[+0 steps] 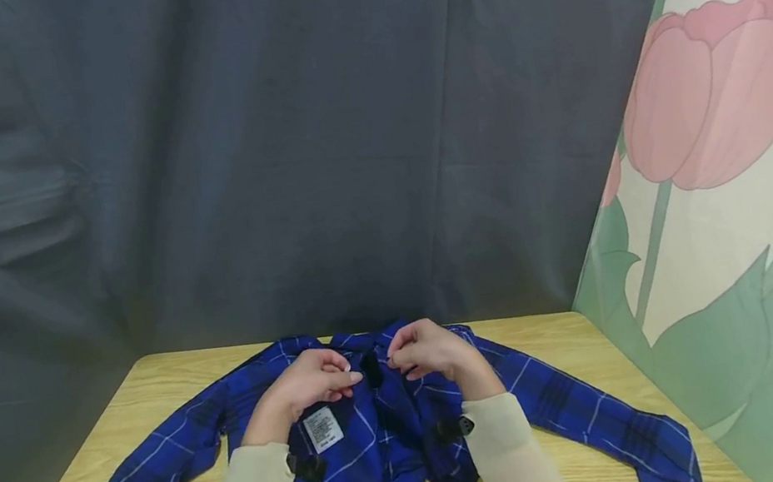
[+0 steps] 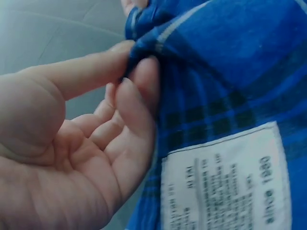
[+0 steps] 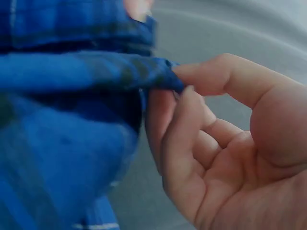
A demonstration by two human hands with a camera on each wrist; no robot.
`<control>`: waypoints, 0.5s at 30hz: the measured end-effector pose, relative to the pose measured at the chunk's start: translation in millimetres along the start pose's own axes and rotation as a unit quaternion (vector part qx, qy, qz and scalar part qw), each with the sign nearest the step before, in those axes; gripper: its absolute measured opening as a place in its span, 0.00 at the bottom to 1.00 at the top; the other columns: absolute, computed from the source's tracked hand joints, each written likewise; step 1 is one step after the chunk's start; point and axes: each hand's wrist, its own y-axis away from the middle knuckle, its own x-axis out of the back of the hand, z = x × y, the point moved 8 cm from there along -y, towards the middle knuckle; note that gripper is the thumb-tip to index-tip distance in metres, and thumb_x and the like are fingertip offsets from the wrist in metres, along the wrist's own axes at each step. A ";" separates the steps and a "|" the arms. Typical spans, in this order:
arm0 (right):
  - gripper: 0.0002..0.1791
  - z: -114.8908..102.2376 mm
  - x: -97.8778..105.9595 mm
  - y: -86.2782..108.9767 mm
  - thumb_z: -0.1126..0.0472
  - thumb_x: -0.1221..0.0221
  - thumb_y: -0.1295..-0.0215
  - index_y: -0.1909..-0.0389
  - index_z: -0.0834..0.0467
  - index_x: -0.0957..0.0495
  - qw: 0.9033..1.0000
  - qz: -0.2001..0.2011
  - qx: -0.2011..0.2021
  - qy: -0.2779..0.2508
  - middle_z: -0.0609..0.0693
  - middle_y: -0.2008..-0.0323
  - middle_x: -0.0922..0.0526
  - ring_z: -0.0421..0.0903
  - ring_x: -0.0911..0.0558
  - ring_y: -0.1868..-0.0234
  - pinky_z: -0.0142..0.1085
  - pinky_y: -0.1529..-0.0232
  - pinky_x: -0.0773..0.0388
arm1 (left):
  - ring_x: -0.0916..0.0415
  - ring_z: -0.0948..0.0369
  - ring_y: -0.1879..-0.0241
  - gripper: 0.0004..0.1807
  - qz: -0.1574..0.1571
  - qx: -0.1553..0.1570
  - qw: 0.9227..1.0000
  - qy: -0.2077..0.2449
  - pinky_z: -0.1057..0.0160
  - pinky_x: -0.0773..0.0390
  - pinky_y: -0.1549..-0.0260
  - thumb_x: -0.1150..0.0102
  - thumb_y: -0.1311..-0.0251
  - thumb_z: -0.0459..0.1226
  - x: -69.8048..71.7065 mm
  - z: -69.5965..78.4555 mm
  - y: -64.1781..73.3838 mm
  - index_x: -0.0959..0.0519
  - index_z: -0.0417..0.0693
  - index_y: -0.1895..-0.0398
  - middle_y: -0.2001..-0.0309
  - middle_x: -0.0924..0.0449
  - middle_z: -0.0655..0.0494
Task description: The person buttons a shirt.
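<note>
A blue plaid shirt (image 1: 359, 448) lies spread on the table, its two sleeves stretched out to left and right. My left hand (image 1: 313, 377) pinches an edge of the cloth near the collar between thumb and fingers; the left wrist view shows the fold (image 2: 144, 48) at the fingertips. A white printed label (image 2: 225, 182) is sewn on the fabric close below that hand. Across from it my right hand (image 1: 430, 352) pinches another edge of the shirt, a narrow rolled fold (image 3: 163, 74) in the right wrist view. Between the hands, the shirt front shows a dark gap.
The light wooden table (image 1: 173, 376) reaches back to a dark grey curtain (image 1: 343, 155). On the right stands a wall panel (image 1: 732, 220) painted with pink tulips. Both forearms wear cream sleeves (image 1: 501, 434), with small black devices strapped at the wrists.
</note>
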 end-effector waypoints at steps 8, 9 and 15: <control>0.09 0.7 -26.6 -8.3 0.65 0.32 0.34 0.56 0.66 0.12 0.999 -0.027 -0.018 0.005 0.49 0.67 0.17 0.44 0.18 0.67 0.39 0.59 0.08 | 0.14 0.62 0.69 0.11 0.041 0.000 0.999 -0.008 0.61 0.10 0.62 0.25 0.35 0.36 -6.5 3.9 -1.0 0.16 0.38 0.57 0.67 0.09 0.53; 0.11 1.3 -28.0 -8.3 0.67 0.33 0.34 0.54 0.68 0.12 0.999 -0.029 -0.022 0.001 0.49 0.67 0.18 0.44 0.19 0.67 0.40 0.59 0.07 | 0.15 0.62 0.69 0.11 0.043 0.002 0.999 -0.008 0.61 0.10 0.62 0.24 0.35 0.36 -6.5 4.0 -1.1 0.15 0.38 0.57 0.67 0.09 0.53; 0.11 2.6 -33.3 -4.2 0.71 0.36 0.30 0.51 0.73 0.12 0.999 -0.040 -0.029 0.011 0.51 0.64 0.20 0.46 0.22 0.66 0.42 0.60 0.07 | 0.15 0.64 0.69 0.13 0.037 0.005 0.999 0.004 0.62 0.09 0.61 0.27 0.32 0.36 -6.7 0.8 -4.3 0.12 0.35 0.51 0.67 0.10 0.53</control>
